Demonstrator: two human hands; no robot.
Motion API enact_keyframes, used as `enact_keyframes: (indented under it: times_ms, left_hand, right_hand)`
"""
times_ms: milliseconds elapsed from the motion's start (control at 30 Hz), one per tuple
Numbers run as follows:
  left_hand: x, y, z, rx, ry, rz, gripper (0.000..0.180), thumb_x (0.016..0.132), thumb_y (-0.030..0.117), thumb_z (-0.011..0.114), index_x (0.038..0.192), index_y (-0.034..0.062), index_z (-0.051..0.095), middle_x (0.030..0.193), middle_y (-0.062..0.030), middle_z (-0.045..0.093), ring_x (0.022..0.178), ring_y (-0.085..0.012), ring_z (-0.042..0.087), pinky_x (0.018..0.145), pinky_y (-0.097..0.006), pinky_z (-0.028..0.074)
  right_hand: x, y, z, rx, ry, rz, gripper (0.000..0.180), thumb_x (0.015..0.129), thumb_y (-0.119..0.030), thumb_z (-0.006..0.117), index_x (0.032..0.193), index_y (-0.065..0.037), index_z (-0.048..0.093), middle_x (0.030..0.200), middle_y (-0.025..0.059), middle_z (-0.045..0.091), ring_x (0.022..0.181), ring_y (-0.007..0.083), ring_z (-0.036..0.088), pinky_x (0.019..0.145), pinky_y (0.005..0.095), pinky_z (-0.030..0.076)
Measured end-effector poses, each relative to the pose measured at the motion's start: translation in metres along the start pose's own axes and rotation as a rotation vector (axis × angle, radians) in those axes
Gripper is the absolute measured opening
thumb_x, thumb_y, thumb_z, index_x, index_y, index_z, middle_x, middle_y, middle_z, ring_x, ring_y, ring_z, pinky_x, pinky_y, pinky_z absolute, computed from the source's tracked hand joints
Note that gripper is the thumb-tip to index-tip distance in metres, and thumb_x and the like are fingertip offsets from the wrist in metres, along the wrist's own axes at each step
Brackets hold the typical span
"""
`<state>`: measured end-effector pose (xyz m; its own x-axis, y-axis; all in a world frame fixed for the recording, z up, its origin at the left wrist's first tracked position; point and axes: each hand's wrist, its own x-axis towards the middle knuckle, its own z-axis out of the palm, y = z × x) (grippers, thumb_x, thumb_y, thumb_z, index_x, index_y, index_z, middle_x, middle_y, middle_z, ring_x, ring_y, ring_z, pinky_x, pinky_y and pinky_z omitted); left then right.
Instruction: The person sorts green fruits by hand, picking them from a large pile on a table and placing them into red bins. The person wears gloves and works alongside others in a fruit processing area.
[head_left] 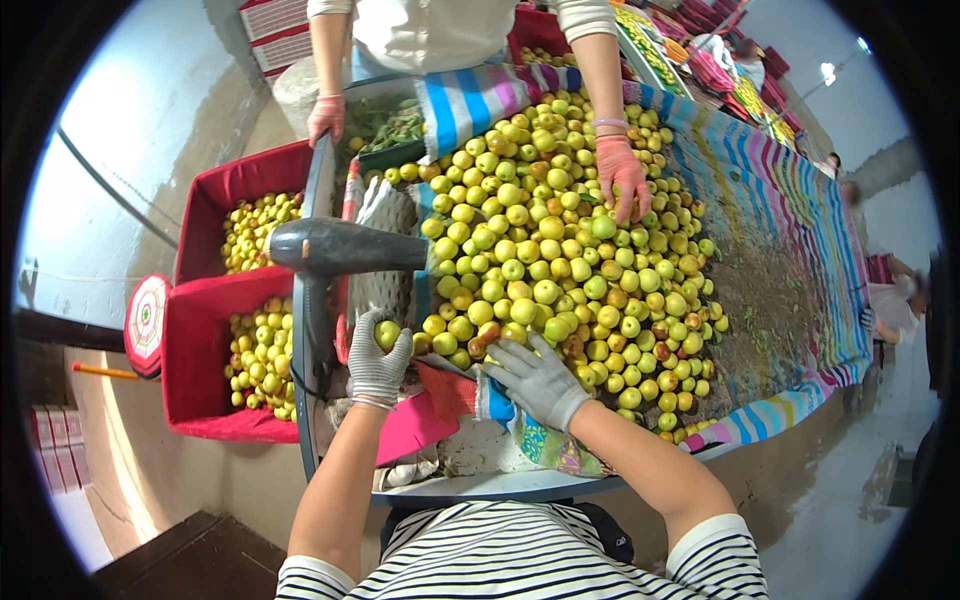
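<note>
A broad heap of yellow-green jujubes (545,230), some with brown-red patches, covers the middle of the table. My left hand (377,365), in a grey striped glove, is closed around one jujube (387,335) at the heap's near left edge. My right hand (540,383), also gloved in grey, rests on the near side of the heap with its fingers stretched out. It touches several fruits but grips none that I can see. Beyond my left hand, a black hair dryer (345,247) lies across the table's left side.
Two red cloth-lined crates (185,370) with jujubes stand left of the table. Across from me, a co-worker's pink-gloved hand (622,178) reaches into the heap; the other pink-gloved hand (326,118) rests by the table edge. A striped sheet (740,165) underlies the fruit.
</note>
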<state>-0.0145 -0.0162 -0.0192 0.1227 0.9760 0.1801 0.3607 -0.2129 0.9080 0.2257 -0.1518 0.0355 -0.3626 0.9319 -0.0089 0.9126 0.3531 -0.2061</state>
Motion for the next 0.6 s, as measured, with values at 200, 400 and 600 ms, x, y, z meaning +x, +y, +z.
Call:
enact_keyframes:
  times_ms: [200, 400, 600]
  left_hand:
    - [0.011, 0.017, 0.017, 0.297, -0.124, -0.270, 0.036, 0.076, 0.029, 0.074, 0.102, 0.0078, 0.062, 0.091, -0.0135, 0.067, 0.084, -0.0304, 0.067, 0.077, -0.037, 0.053]
    - [0.018, -0.001, 0.019, 0.310, -0.134, -0.271, 0.032, 0.079, 0.028, 0.072, 0.101, 0.0074, 0.062, 0.093, -0.0125, 0.067, 0.085, -0.0292, 0.067, 0.078, -0.035, 0.052]
    - [0.017, 0.020, 0.026, 0.411, -0.140, -0.108, 0.034, 0.081, 0.019, 0.074, 0.107, 0.0043, 0.059, 0.098, -0.0128, 0.064, 0.087, -0.0273, 0.065, 0.083, -0.033, 0.052]
  right_hand:
    - [0.068, -0.003, 0.036, -0.163, 0.002, 0.107, 0.040, 0.089, -0.019, 0.050, 0.128, -0.018, 0.059, 0.143, 0.0041, 0.047, 0.137, 0.0234, 0.036, 0.106, 0.0578, 0.028]
    - [0.130, 0.031, 0.038, -0.057, 0.040, 0.147, 0.047, 0.081, -0.034, 0.065, 0.124, -0.017, 0.062, 0.140, 0.0044, 0.047, 0.139, 0.0281, 0.030, 0.106, 0.0566, 0.031]
    - [0.173, 0.112, 0.039, 0.004, 0.289, 0.011, 0.066, 0.082, -0.033, 0.065, 0.142, -0.016, 0.043, 0.151, 0.0088, 0.036, 0.137, 0.0269, 0.035, 0.111, 0.0441, 0.030]
